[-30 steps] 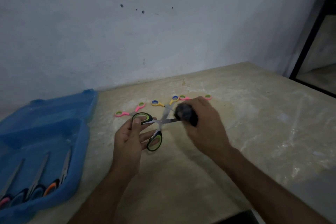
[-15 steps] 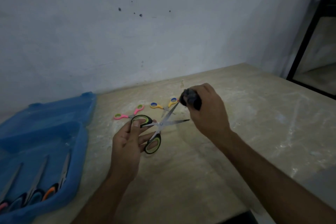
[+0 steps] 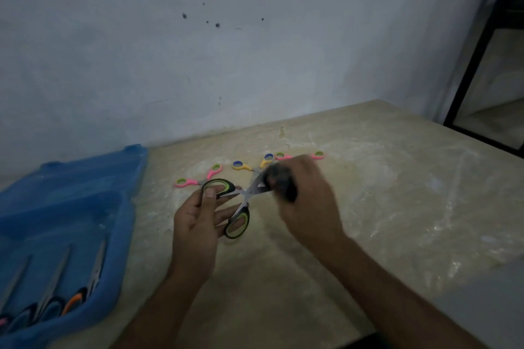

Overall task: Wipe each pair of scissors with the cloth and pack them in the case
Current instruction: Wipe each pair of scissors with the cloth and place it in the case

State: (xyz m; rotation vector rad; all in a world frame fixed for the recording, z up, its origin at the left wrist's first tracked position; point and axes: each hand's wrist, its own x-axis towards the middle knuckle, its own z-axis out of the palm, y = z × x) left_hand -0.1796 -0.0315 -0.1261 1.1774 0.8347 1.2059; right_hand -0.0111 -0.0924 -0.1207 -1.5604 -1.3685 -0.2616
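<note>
Left hand (image 3: 198, 224) grips the black-green scissors (image 3: 236, 204) by one handle, blades spread, above the counter (image 3: 397, 207). Right hand (image 3: 306, 201), blurry, pinches a dark cloth (image 3: 276, 178) on a blade. Blue case (image 3: 71, 221) sits left, a few scissors already inside.
</note>
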